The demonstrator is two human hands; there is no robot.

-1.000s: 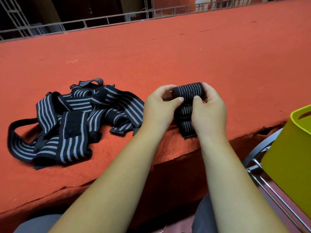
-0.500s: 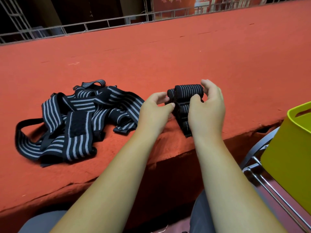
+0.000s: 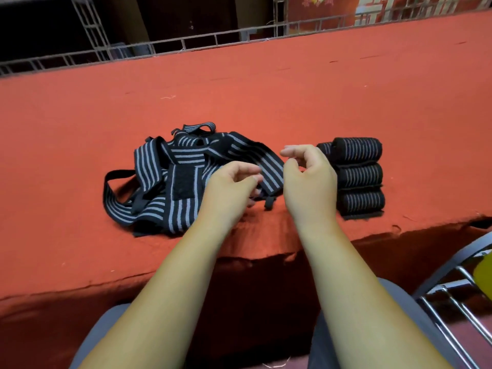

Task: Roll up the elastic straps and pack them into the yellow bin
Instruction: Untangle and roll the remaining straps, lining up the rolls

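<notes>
We log the loose straps [image 3: 170, 182] heaped on the red worktop [image 3: 266, 97], left of the hands; nearest band slants far-left to near-right. Left hand [image 3: 229, 187] is nearer, over the heap's right edge; right hand [image 3: 308, 179] hangs between the heap and the rolled straps [image 3: 358, 177]. Fingers on both hands are loosely curled and hold nothing. The yellow bin [image 3: 484, 274] is near right

The bench [image 3: 292, 97] is covered in red-orange, felt-like cloth, ragged along the near edge where it droops over the front. A loose heap of elastic straps [image 3: 159, 179], black with grey stripes, lies tangled on it, and a plain black loop [image 3: 119, 172] trails out to the left. To the right, apart from the heap, three rolled straps [image 3: 359, 177] lie touching in a row that runs toward the near edge. A fourth roll [image 3: 324, 148] shows partly beside the farthest one.
</notes>
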